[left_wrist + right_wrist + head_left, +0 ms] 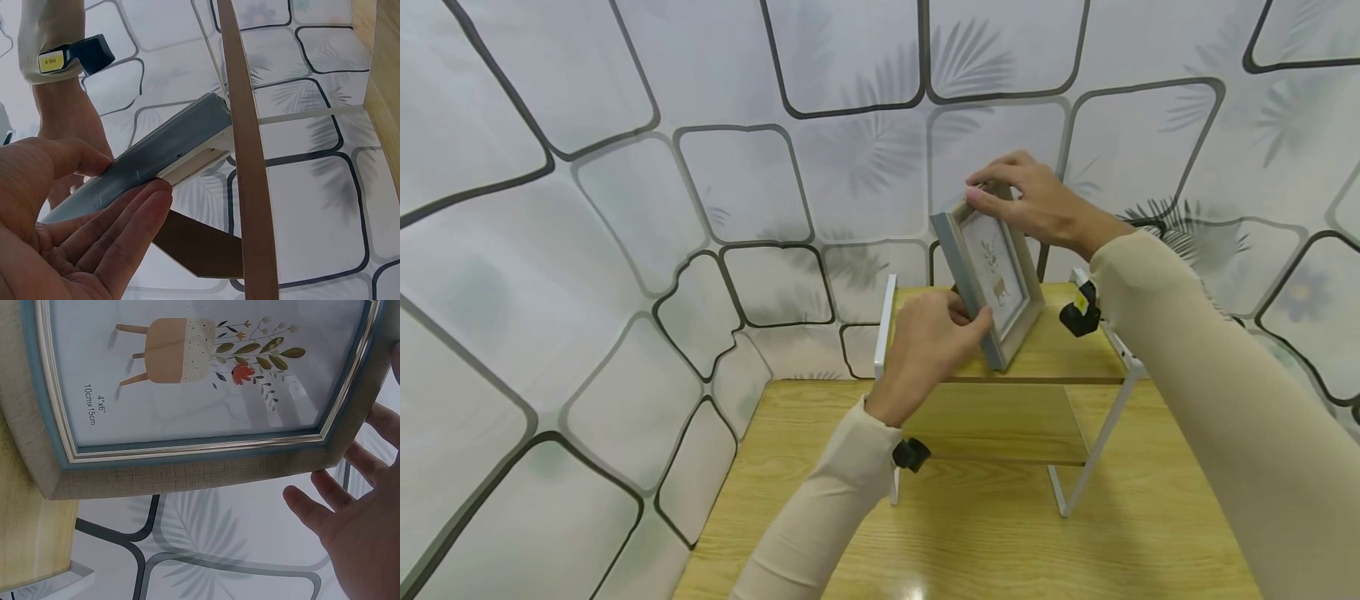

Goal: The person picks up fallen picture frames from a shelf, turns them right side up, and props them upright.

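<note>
A picture frame [992,275] with a beige border and blue-grey side stands tilted on the small table's wooden top. My left hand [928,342] grips its near side low down; in the left wrist view the thumb and fingers pinch the blue-grey edge [169,147]. My right hand [1037,200] holds the upper edge, thumb in front. The right wrist view shows its fingers [312,509] at one corner and a printed deer-like body with flowers [178,350] behind the glazing. A brown flap [197,240] sticks out behind the frame.
The table [1082,342] has white metal legs [1108,425] and a lower wooden shelf [1000,421]. It stands on a wood-look surface [985,533], close to a patterned wall covering [865,183] behind and on the left.
</note>
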`<action>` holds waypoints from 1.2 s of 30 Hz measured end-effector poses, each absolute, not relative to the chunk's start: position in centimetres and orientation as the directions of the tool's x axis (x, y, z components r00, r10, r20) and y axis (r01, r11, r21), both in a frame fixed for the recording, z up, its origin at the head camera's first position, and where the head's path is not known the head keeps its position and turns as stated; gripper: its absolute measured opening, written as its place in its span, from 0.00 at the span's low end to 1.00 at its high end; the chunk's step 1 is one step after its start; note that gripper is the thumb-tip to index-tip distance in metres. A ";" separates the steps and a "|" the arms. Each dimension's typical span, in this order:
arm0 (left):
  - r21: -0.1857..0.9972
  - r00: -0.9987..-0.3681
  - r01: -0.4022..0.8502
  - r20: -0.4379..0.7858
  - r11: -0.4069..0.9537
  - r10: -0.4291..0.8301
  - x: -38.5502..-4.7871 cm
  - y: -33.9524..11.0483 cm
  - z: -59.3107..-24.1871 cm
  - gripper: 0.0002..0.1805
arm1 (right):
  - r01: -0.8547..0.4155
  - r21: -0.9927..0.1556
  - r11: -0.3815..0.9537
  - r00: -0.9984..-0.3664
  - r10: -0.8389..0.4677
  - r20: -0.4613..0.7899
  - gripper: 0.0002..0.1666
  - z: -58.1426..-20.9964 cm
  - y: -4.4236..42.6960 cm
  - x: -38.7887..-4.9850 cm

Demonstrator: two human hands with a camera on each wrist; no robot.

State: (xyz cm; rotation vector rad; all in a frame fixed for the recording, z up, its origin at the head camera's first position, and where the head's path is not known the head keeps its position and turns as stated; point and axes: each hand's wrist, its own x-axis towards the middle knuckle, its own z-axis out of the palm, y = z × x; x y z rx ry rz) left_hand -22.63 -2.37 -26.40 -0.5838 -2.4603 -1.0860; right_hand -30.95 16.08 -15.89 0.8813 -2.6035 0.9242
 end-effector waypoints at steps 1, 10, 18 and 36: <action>0.598 -0.839 0.513 0.500 0.616 0.213 -22.6 -2.4 -26.4 0.14 | -0.615 -0.487 0.620 -0.788 -0.461 0.408 0.32 -15.9 16.1 -31.0; 0.572 -0.829 0.508 0.529 0.644 0.184 -23.1 -2.9 -26.5 0.17 | -0.599 -0.481 0.640 -0.799 -0.444 0.405 0.33 -16.2 16.5 -31.1; 0.571 -0.824 0.518 0.533 0.637 0.192 -23.3 -3.5 -26.5 0.15 | -0.586 -0.432 0.686 -0.801 -0.408 0.438 0.36 -16.2 16.5 -31.1; 0.633 -0.872 0.458 0.456 0.625 0.177 -23.9 -4.3 -26.4 0.17 | -0.467 -0.398 0.790 -0.852 -0.281 0.443 0.46 -16.1 17.1 -30.5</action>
